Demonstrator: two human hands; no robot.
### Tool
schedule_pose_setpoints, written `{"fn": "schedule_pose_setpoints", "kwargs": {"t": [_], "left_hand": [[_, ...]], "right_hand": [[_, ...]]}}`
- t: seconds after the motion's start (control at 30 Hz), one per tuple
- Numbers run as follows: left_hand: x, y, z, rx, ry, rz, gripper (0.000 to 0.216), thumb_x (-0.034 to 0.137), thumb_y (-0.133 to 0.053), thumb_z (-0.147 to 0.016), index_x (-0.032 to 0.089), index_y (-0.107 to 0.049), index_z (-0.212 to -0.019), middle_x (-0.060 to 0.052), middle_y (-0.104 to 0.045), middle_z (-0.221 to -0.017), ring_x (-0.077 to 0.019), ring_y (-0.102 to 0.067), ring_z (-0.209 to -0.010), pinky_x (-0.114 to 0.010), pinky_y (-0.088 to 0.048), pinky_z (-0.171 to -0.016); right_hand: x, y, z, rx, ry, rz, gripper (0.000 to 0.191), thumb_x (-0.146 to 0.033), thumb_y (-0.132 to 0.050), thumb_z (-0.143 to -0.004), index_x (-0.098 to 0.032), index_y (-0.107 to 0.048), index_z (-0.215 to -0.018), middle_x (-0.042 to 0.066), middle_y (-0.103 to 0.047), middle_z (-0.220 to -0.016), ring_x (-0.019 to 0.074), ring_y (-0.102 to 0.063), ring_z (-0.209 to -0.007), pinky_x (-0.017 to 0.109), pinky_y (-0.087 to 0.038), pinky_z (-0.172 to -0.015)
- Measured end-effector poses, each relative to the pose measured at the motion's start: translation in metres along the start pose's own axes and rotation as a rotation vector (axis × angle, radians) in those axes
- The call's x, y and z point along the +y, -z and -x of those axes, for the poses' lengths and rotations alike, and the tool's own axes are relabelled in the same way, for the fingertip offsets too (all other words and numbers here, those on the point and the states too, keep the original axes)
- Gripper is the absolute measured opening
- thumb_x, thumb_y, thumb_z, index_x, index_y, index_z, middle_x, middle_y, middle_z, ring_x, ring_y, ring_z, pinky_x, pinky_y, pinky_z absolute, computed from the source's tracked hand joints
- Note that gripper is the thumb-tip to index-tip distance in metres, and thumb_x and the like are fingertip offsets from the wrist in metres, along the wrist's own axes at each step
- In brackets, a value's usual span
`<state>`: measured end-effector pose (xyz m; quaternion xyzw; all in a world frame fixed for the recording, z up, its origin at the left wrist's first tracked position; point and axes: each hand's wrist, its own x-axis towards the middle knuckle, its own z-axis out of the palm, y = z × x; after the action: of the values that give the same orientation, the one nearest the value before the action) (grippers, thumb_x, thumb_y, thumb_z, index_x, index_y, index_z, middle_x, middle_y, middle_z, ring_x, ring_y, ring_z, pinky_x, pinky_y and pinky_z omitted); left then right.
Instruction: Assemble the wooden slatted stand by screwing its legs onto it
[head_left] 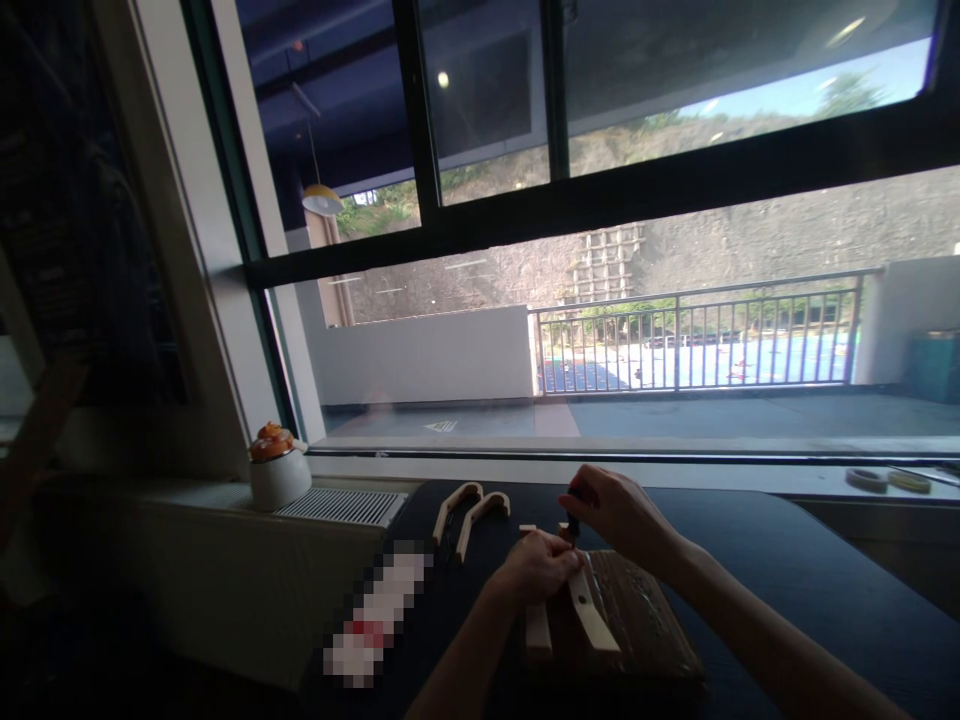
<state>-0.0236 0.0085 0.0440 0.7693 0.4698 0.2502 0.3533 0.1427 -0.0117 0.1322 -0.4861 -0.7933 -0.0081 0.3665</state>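
Observation:
My right hand (611, 508) is closed round the dark handle of a screwdriver (574, 515), which points down nearly upright. Just beneath its tip, my left hand (538, 566) has its fingers closed at the far end of a pale curved wooden piece (592, 620) with a dark hole in it. A small screw there, if any, is hidden by the fingers. A second pale wooden piece (538, 632) lies to the left, partly under my left hand. Both pieces rest on or against a brown wrapped block (645, 610).
Two more curved wooden pieces (480, 520) lie on the dark table (765, 560), left of my hands. A blurred pale item (382, 610) is at the table's left edge. A white pot with an orange top (279, 475) stands by the window. Tape rolls (866, 480) sit on the sill at right.

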Motion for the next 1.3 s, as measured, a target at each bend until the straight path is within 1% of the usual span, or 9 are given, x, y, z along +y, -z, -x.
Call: {"fn": "schedule_pose_setpoints", "kwargs": {"t": [0.27, 0.47, 0.7, 0.8, 0.87, 1.0, 1.07, 1.17, 1.3], "left_hand": [[-0.008, -0.003, -0.007, 0.014, 0.01, 0.031, 0.043, 0.048, -0.046, -0.082, 0.013, -0.071, -0.087, 0.0, -0.054, -0.063, -0.0098, -0.041, -0.056, -0.022, -0.029, -0.051], [-0.008, -0.003, -0.005, 0.026, 0.016, -0.006, 0.045, 0.05, -0.046, -0.082, 0.013, -0.072, -0.085, -0.001, -0.057, -0.065, -0.0109, -0.043, -0.057, -0.022, -0.031, -0.052], [-0.003, -0.001, -0.004, 0.02, 0.015, -0.053, 0.043, 0.05, -0.048, -0.082, 0.015, -0.072, -0.09, -0.002, -0.063, -0.073, -0.0129, -0.05, -0.064, -0.023, -0.034, -0.055], [0.002, -0.001, -0.002, 0.013, 0.044, -0.062, 0.043, 0.049, -0.048, -0.082, 0.014, -0.071, -0.09, -0.002, -0.063, -0.072, -0.0129, -0.05, -0.062, -0.023, -0.035, -0.056], [0.006, 0.0, 0.0, 0.024, 0.05, -0.081, 0.042, 0.048, -0.048, -0.082, 0.014, -0.071, -0.089, -0.002, -0.062, -0.07, -0.013, -0.05, -0.062, -0.023, -0.035, -0.056], [0.015, 0.002, 0.005, 0.039, 0.058, -0.135, 0.04, 0.047, -0.049, -0.081, 0.014, -0.071, -0.082, -0.001, -0.059, -0.064, -0.0127, -0.048, -0.061, -0.023, -0.034, -0.056], [0.018, 0.003, 0.007, 0.029, 0.055, -0.133, 0.038, 0.046, -0.048, -0.081, 0.014, -0.071, -0.081, 0.0, -0.057, -0.063, -0.0123, -0.047, -0.06, -0.023, -0.033, -0.055], [0.019, 0.004, 0.007, 0.024, 0.038, -0.107, 0.036, 0.043, -0.048, -0.081, 0.015, -0.071, -0.081, 0.001, -0.055, -0.062, -0.0117, -0.045, -0.058, -0.023, -0.03, -0.053], [0.011, 0.005, 0.004, -0.018, 0.049, 0.001, 0.035, 0.044, -0.051, -0.08, 0.016, -0.071, -0.088, 0.001, -0.056, -0.065, -0.0118, -0.045, -0.061, -0.023, -0.032, -0.055]], "right_hand": [[0.009, -0.007, 0.002, -0.089, 0.038, -0.326, 0.031, -0.029, -0.046, -0.085, -0.018, -0.064, -0.107, 0.004, -0.068, -0.085, 0.015, -0.061, -0.067, 0.026, -0.046, -0.062], [0.013, -0.015, 0.002, -0.08, -0.004, -0.473, 0.025, -0.027, -0.05, -0.082, -0.018, -0.063, -0.102, 0.005, -0.069, -0.091, 0.0178, -0.064, -0.081, 0.028, -0.049, -0.07], [0.008, -0.022, 0.001, 0.009, -0.081, -0.385, 0.017, -0.032, -0.058, -0.076, -0.018, -0.058, -0.085, 0.001, -0.066, -0.073, 0.0146, -0.059, -0.061, 0.026, -0.047, -0.059], [0.007, -0.027, 0.002, 0.065, -0.102, -0.372, 0.017, -0.034, -0.058, -0.075, -0.018, -0.057, -0.083, 0.001, -0.066, -0.074, 0.0145, -0.059, -0.061, 0.027, -0.046, -0.058], [0.008, -0.032, 0.003, 0.07, -0.115, -0.461, 0.02, -0.035, -0.058, -0.076, -0.018, -0.058, -0.086, 0.003, -0.067, -0.079, 0.016, -0.062, -0.066, 0.028, -0.048, -0.06], [0.01, -0.032, 0.005, -0.103, -0.13, -0.711, 0.04, -0.035, -0.056, -0.079, -0.015, -0.058, -0.113, 0.005, -0.067, -0.085, 0.0192, -0.064, -0.076, 0.031, -0.051, -0.066], [0.012, -0.027, 0.006, -0.211, -0.122, -0.772, 0.043, -0.036, -0.054, -0.082, -0.013, -0.058, -0.118, 0.007, -0.068, -0.089, 0.0201, -0.064, -0.079, 0.034, -0.052, -0.071], [0.018, -0.017, 0.003, -0.288, -0.078, -0.83, 0.043, -0.04, -0.055, -0.084, -0.013, -0.06, -0.117, 0.01, -0.067, -0.1, 0.0223, -0.063, -0.089, 0.037, -0.051, -0.079], [0.029, -0.008, -0.013, -0.446, -0.098, -0.845, 0.039, -0.04, -0.064, -0.078, -0.012, -0.066, -0.106, 0.01, -0.069, -0.095, 0.0231, -0.063, -0.089, 0.037, -0.05, -0.083]]}}
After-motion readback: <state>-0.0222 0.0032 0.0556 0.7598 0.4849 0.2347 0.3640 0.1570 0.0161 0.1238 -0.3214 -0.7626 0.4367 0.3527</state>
